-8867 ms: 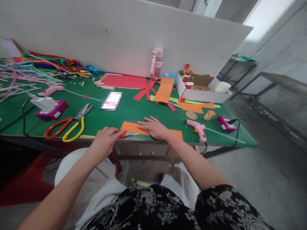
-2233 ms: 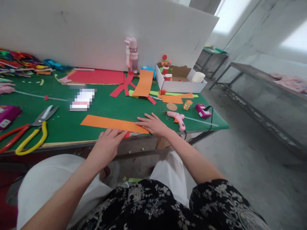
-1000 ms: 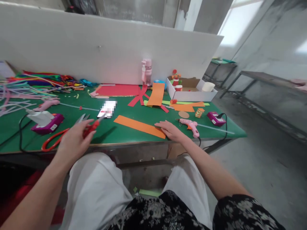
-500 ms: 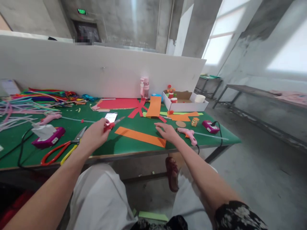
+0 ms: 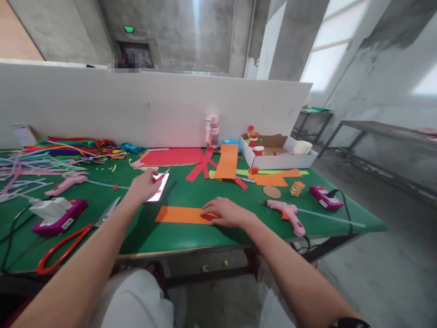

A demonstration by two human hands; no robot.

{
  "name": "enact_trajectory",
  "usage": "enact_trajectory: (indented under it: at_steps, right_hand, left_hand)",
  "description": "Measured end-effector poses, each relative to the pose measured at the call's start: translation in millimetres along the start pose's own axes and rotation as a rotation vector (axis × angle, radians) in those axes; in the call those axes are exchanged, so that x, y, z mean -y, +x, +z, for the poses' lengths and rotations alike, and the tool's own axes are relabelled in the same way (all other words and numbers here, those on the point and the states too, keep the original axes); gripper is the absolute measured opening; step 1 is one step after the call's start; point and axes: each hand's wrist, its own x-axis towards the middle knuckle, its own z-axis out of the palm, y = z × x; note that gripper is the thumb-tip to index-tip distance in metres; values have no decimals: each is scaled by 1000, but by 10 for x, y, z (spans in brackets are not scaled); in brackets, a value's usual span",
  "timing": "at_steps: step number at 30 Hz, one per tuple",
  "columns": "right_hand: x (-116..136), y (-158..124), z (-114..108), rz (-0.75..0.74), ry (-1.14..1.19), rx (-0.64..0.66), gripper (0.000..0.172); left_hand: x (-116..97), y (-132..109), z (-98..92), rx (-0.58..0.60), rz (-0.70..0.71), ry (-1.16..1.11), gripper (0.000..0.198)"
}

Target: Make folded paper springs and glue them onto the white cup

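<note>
My left hand (image 5: 144,184) is closed on small red-handled scissors (image 5: 163,175), whose metal tips point away from me. It hovers at the near edge of a phone (image 5: 160,189) that lies face up on the green table (image 5: 191,237). My right hand (image 5: 226,212) lies flat, fingers spread, on the right end of a long orange paper strip (image 5: 179,215) near the table's front edge.
Large red and yellow scissors (image 5: 73,234) and a purple adapter (image 5: 58,214) lie at the left. A pink glue gun (image 5: 287,212) sits right of my right hand. Behind are red paper (image 5: 172,156), an orange sheet (image 5: 228,161), a white box (image 5: 278,159), a pink bottle (image 5: 212,130) and pipe cleaners (image 5: 51,150).
My left hand lifted the small scissors from the table's front edge and carried them forward to the phone. The orange strip slid left and turned under my right hand, which stays on it.
</note>
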Motion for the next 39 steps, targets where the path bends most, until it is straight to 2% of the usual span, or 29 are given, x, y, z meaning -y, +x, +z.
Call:
enact_trajectory:
  at_steps: [3, 6, 10, 13, 17, 21, 23, 26, 28, 32, 35, 37, 39]
  right_hand:
    - [-82, 4, -46, 49, 26, 1, 48]
    - [-108, 34, -76, 127, 53, 16, 57]
    - [-68, 112, -127, 214, 65, 69, 56]
    - [-56, 152, -171, 258, 80, 142, 51]
    - [-117, 156, -192, 292, 90, 148, 45]
    - [-180, 117, -161, 248, 73, 93, 40]
    - [-192, 87, -137, 229, 80, 74, 40]
    - [-204, 43, -96, 219, 97, 9, 50]
    - [-217, 24, -65, 216, 101, -29, 58]
    - [-217, 22, -13, 192, 100, -69, 62]
    - [-161, 51, 8, 177, 137, -94, 59]
    - [-108, 80, 11, 201, 175, -95, 51]
    - [-63, 112, 7, 239, 204, -105, 43]
  left_hand:
    - [-320, 266, 281, 57, -26, 8, 31]
    - [-548, 495, 514, 71, 6, 46, 34]
    - [-680, 669, 695, 57, 34, 109, 41]
    - [-684, 685, 702, 57, 83, 140, 43]
    - [-573, 478, 562, 112, 271, 144, 36]
    - [-346, 51, 456, 418, 591, 87, 29]
    - [-250, -139, 456, 464, 645, 104, 33]
    - [-183, -305, 474, 443, 573, 135, 30]
    - [-176, -353, 473, 474, 547, 103, 24]
    - [-169, -419, 463, 421, 605, -9, 16]
    - [-156, -475, 489, 348, 652, -61, 10]
    - [-153, -499, 514, 298, 678, -79, 4]
    - [-160, -505, 524, 220, 717, -92, 8]
